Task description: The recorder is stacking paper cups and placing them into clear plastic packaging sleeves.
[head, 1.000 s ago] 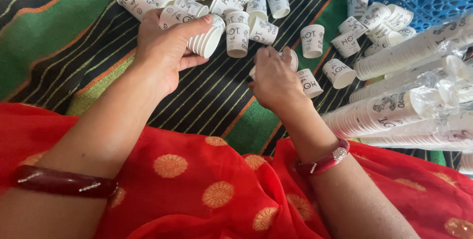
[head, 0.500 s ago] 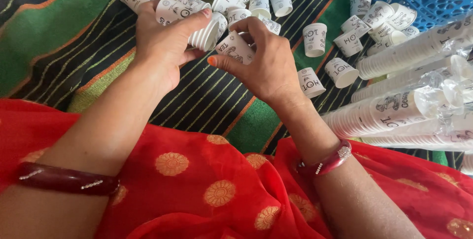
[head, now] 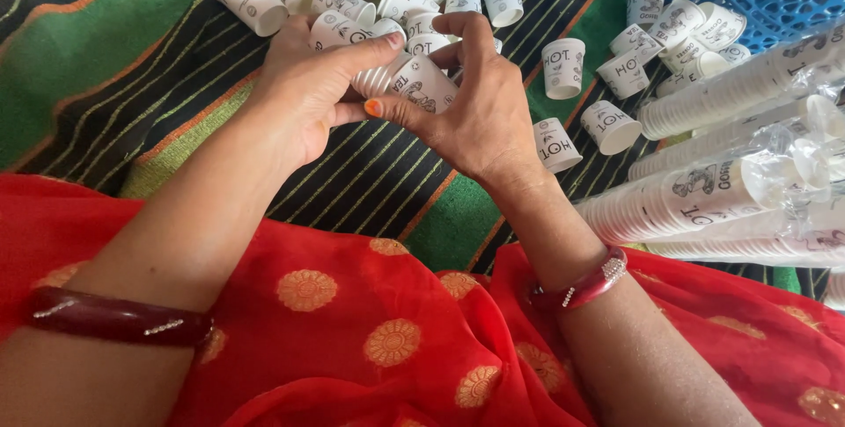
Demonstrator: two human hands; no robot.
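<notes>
Both hands have closed together since the earlier frame: the right hand (head: pixel 480 114) now presses a single paper cup (head: pixel 422 85) mouth-first against the short nested stack (head: pixel 374 77) pinched in the left hand (head: pixel 304 92), lined up so they nest. Loose cups (head: pixel 563 66) lie scattered on the far striped mat (head: pixel 106 48); sleeved cup stacks (head: pixel 731 189) rest at right.

One head-worn view looks steeply down, close over the hands (head: pixel 396 110); nothing shared.
</notes>
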